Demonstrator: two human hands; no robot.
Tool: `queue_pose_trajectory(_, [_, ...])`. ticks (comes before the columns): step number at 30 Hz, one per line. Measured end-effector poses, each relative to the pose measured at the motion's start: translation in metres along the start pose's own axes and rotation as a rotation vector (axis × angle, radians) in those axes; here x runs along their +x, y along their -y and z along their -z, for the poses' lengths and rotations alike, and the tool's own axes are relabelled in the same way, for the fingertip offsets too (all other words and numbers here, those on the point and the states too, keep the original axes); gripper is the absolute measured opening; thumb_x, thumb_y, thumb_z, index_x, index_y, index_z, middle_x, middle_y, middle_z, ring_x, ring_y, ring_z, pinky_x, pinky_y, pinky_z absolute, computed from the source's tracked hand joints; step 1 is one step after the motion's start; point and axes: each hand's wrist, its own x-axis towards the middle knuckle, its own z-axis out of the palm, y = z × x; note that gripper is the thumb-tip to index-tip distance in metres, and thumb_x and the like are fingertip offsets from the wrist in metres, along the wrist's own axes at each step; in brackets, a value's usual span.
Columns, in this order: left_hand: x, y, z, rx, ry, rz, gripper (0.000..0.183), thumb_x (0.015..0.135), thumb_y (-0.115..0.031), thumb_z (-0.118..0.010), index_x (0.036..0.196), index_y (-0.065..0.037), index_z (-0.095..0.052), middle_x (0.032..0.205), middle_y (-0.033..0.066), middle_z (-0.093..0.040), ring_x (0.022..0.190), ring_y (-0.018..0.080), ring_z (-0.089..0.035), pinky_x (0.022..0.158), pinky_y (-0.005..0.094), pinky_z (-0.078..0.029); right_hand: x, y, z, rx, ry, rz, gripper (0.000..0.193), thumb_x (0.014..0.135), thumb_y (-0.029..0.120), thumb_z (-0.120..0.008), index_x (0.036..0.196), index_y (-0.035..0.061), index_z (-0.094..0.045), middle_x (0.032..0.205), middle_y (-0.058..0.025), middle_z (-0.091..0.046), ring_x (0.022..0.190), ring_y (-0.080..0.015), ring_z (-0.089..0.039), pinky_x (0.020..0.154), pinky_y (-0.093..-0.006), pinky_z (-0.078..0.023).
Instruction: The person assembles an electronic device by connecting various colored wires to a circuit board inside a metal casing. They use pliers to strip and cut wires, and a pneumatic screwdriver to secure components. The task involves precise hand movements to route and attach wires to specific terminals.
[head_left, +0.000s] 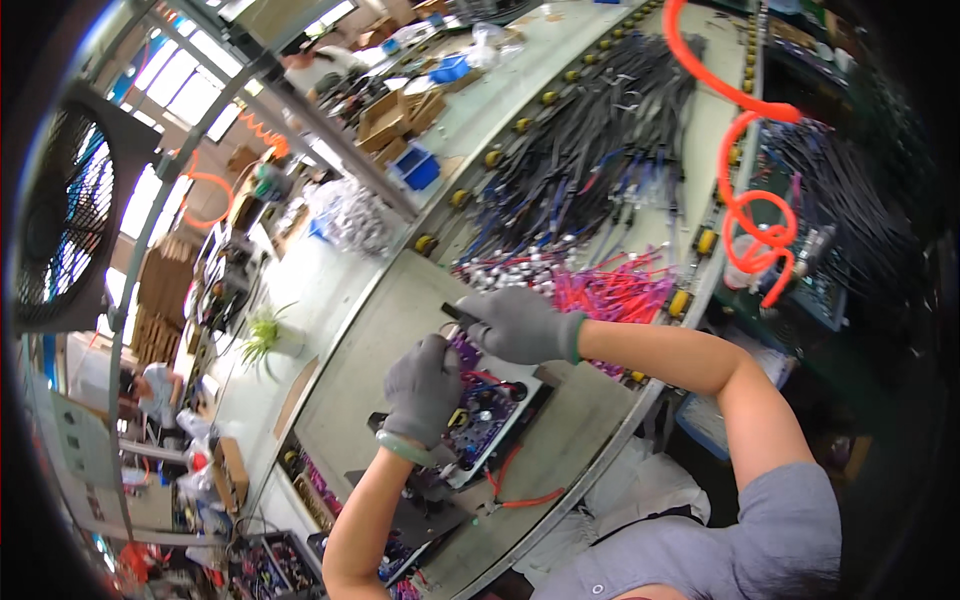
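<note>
Both of my hands wear grey gloves and work over a purple circuit board [485, 420] on a pale tray on the bench. My left hand [420, 392] is closed at the board's left edge; its curled fingers hide whatever they grip. Just beyond it, my right hand [525, 325] pinches a short black piece [458, 313], too small to identify, over the board's far end. Red wires [490, 380] run across the board near my right hand. Cutting pliers [515, 498] with orange-red handles lie at the near side of the board.
Pink and red wires with white connectors [610, 290] lie beyond my right hand, with black cables [590, 150] heaped further back. A coiled orange air hose [765, 215] hangs at right. Yellow rollers [680, 303] line the bench edge. A large fan [75, 205] stands left.
</note>
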Motion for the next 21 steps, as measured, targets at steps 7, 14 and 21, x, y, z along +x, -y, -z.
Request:
queue_pose_trajectory(7, [-0.001,-0.003,-0.007,-0.163,-0.008,0.175,0.018,0.087,-0.02,-0.056,0.088,-0.004,-0.065,0.079,0.0214,-0.067,0.077,0.0402,-0.066,0.069,0.0477,-0.051,-0.001,0.005,-0.014,-0.003,-0.023,-0.014,0.016,0.09,0.02,-0.054,0.091,0.0038,-0.058,0.075,-0.0196,-0.064,0.076,-0.0405,-0.065,0.067,-0.051,-0.05])
queue_pose_trajectory(14, [0.001,-0.008,0.002,-0.101,0.05,0.118,0.02,0.09,-0.02,-0.055,0.095,-0.003,-0.065,0.08,0.0217,-0.067,0.078,0.0362,-0.067,0.072,0.0438,-0.051,-0.001,-0.019,-0.009,0.241,-0.096,0.164,0.04,0.092,0.036,-0.059,0.11,0.0004,-0.062,0.086,-0.0232,-0.067,0.085,-0.034,-0.069,0.067,-0.0455,-0.054])
queue_pose_trajectory(21, [-0.098,-0.008,0.079,-0.402,-0.162,0.189,0.037,0.092,-0.014,-0.059,0.125,0.001,-0.057,0.104,0.013,-0.068,0.093,0.021,-0.066,0.083,0.0337,-0.051,-0.008,-0.255,0.068,-0.366,-0.161,-0.679,0.035,0.084,0.015,-0.055,0.114,0.0199,-0.072,0.111,-0.0121,-0.07,0.102,-0.0278,-0.068,0.091,-0.0417,-0.053])
